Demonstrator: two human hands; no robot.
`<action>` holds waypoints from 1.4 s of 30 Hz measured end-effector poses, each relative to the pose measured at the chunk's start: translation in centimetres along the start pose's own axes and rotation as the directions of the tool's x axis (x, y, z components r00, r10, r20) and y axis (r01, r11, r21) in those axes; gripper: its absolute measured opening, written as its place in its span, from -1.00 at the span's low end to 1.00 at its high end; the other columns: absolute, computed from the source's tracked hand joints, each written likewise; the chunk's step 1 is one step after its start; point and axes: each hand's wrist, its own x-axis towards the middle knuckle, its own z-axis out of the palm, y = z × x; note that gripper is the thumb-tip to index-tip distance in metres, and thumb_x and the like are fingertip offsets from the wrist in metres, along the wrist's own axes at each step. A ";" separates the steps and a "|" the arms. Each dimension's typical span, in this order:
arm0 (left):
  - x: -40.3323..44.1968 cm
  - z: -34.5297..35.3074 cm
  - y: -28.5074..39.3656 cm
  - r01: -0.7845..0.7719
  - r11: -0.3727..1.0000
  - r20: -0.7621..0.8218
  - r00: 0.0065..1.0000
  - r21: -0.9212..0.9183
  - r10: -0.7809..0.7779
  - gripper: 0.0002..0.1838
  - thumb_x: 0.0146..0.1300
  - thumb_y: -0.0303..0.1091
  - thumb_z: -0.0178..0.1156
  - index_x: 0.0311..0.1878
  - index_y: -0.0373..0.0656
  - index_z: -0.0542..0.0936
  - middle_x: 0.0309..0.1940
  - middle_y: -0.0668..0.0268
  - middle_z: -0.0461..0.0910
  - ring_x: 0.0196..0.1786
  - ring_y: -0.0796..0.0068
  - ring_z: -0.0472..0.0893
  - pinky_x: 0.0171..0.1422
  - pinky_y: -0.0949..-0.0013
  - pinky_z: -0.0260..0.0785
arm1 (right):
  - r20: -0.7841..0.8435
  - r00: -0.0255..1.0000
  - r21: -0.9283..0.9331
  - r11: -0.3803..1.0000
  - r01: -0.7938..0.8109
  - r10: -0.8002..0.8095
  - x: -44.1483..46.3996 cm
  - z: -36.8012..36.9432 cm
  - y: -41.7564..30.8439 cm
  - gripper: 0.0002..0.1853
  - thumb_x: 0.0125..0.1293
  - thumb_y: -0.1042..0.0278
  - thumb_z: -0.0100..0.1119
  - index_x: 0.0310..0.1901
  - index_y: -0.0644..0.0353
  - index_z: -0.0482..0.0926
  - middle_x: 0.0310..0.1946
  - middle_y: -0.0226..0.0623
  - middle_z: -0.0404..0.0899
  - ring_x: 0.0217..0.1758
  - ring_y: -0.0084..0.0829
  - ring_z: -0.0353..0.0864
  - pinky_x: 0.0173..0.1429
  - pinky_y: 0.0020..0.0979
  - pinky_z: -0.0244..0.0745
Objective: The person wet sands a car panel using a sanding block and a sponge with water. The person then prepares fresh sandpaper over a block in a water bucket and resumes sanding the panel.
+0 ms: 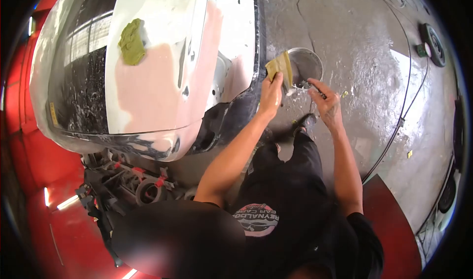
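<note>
A yellowish sheet (280, 68), folded and worn-looking, is pinched in my left hand (271, 94) beside the bucket. My right hand (327, 101) is closed at the bucket's near right side, its fingers round something small and dark that I cannot make out. The round bucket (321, 62) stands on the floor beyond both hands, with whitish residue near its rim. To the left is a car body (148, 92) with pink filler patches on white paint. A crumpled green cloth (132, 42) lies on top of it.
Car parts (148, 190) lie on the floor at the lower left. A black cable (394, 131) runs along the floor on the right, near a small wheel (433, 45). A dark red panel (391, 220) is at the lower right. My shoe (306, 122) is near the bucket.
</note>
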 end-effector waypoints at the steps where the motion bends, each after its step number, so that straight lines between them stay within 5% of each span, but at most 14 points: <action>1: -0.3 -0.3 0.1 -0.011 0.998 0.020 1.000 -0.059 0.012 -0.62 0.68 -0.17 0.11 0.29 -0.27 0.60 0.01 0.38 0.67 0.04 0.65 0.58 0.16 0.40 0.41 | -0.070 0.997 0.071 0.997 -0.023 0.028 -0.3 0.2 -1.0 -0.60 0.42 0.46 0.30 0.27 0.25 0.70 0.10 -0.05 0.80 0.11 -0.31 0.74 0.26 -0.34 0.59; 3: -1.8 -0.4 1.2 0.040 0.990 0.073 0.997 -0.138 -0.030 -0.59 0.67 -0.18 0.14 0.34 -0.28 0.59 0.11 0.41 0.64 0.16 0.67 0.54 0.33 0.45 0.33 | -0.164 0.986 0.255 0.967 0.009 0.034 -0.7 1.7 -1.8 -0.59 0.41 0.50 0.26 0.27 0.28 0.70 0.19 -0.02 0.74 0.23 -0.24 0.71 0.34 -0.31 0.55; 6: -3.8 0.6 1.8 0.055 0.978 0.120 0.992 -0.202 -0.031 -0.60 0.65 -0.21 0.17 0.36 -0.26 0.57 0.16 0.40 0.62 0.16 0.64 0.54 0.35 0.44 0.33 | -0.172 0.928 -0.131 0.941 0.312 -0.332 -1.3 5.5 -1.6 -0.57 0.40 0.50 0.27 0.29 0.22 0.68 0.31 -0.06 0.66 0.34 -0.19 0.68 0.41 -0.26 0.54; 10: -4.7 -1.3 1.9 0.109 0.891 0.249 0.969 -0.441 0.004 -0.56 0.59 -0.21 0.25 0.41 -0.15 0.52 0.19 0.36 0.62 0.17 0.51 0.60 0.27 0.28 0.50 | -0.106 0.960 -0.235 0.944 0.231 -0.261 -3.2 7.3 -1.7 -0.49 0.27 0.59 0.32 0.28 0.09 0.69 0.41 0.03 0.56 0.51 0.04 0.53 0.48 -0.12 0.51; 17: -6.1 -5.3 6.6 0.149 0.936 0.320 0.947 -0.319 -0.042 -0.57 0.52 -0.27 0.31 0.36 -0.16 0.56 0.14 0.28 0.69 0.15 0.38 0.71 0.17 0.17 0.62 | 0.114 0.889 -0.306 0.836 0.455 -0.442 -3.7 5.6 -4.0 -0.45 0.14 0.67 0.30 0.22 0.12 0.65 0.41 0.01 0.54 0.53 0.09 0.45 0.58 -0.05 0.40; 20: -5.8 -6.3 6.5 0.132 0.963 0.223 0.972 -0.233 -0.079 -0.54 0.50 -0.41 0.25 0.42 -0.22 0.51 0.23 0.19 0.66 0.20 0.26 0.70 0.30 0.09 0.57 | -0.001 0.887 -0.267 0.855 0.445 -0.462 -4.3 6.0 -5.5 -0.46 0.21 0.57 0.25 0.28 0.11 0.63 0.31 -0.03 0.62 0.38 -0.02 0.58 0.48 -0.11 0.45; 23: -5.7 -6.6 6.6 0.073 0.962 0.196 0.980 -0.264 -0.021 -0.53 0.47 -0.51 0.21 0.41 -0.25 0.51 0.23 0.19 0.67 0.20 0.26 0.70 0.31 0.10 0.57 | -0.155 0.982 0.165 0.977 0.132 -0.106 -4.4 5.9 -3.6 -0.43 0.36 0.40 0.27 0.42 0.11 0.55 0.25 -0.19 0.60 0.35 -0.33 0.55 0.41 -0.27 0.46; 26: -6.3 -6.9 6.9 0.005 0.973 0.246 0.968 -0.231 0.053 -0.49 0.39 -0.61 0.16 0.41 -0.27 0.52 0.24 0.17 0.66 0.25 0.28 0.68 0.37 0.14 0.53 | -0.112 0.992 0.352 0.936 -0.009 0.052 -4.0 4.7 -2.2 -0.41 0.49 0.23 0.26 0.50 0.17 0.49 0.20 -0.32 0.58 0.27 -0.50 0.50 0.37 -0.36 0.42; 30: -7.9 -6.2 7.0 -0.077 0.994 0.333 0.938 -0.083 0.100 -0.37 0.18 -0.73 0.10 0.39 -0.34 0.52 0.23 0.18 0.66 0.30 0.35 0.64 0.47 0.26 0.43 | 0.127 0.991 0.415 0.905 -0.091 0.041 -4.2 3.4 -3.1 -0.33 0.44 0.20 0.38 0.51 0.28 0.46 0.08 -0.31 0.68 0.13 -0.51 0.61 0.30 -0.41 0.47; 34: -7.7 -6.6 5.7 -0.067 0.996 0.361 0.932 0.059 0.041 -0.39 0.16 -0.74 0.11 0.35 -0.35 0.54 0.20 0.22 0.67 0.25 0.42 0.64 0.44 0.29 0.43 | 0.258 0.961 0.312 0.932 -0.182 0.102 -4.3 2.9 -2.4 -0.47 0.35 0.31 0.47 0.30 0.33 0.61 0.00 -0.34 0.73 0.01 -0.55 0.67 0.16 -0.40 0.55; 42: -9.0 -7.1 5.4 0.051 0.998 0.358 0.933 -0.046 -0.031 -0.45 0.27 -0.66 0.25 0.36 -0.31 0.54 0.21 0.23 0.65 0.26 0.41 0.63 0.42 0.25 0.48 | 0.154 0.978 0.551 0.809 -0.205 0.144 -6.1 4.2 -2.9 -0.58 0.31 0.43 0.42 0.18 0.33 0.66 -0.07 -0.38 0.74 -0.05 -0.54 0.70 0.10 -0.42 0.57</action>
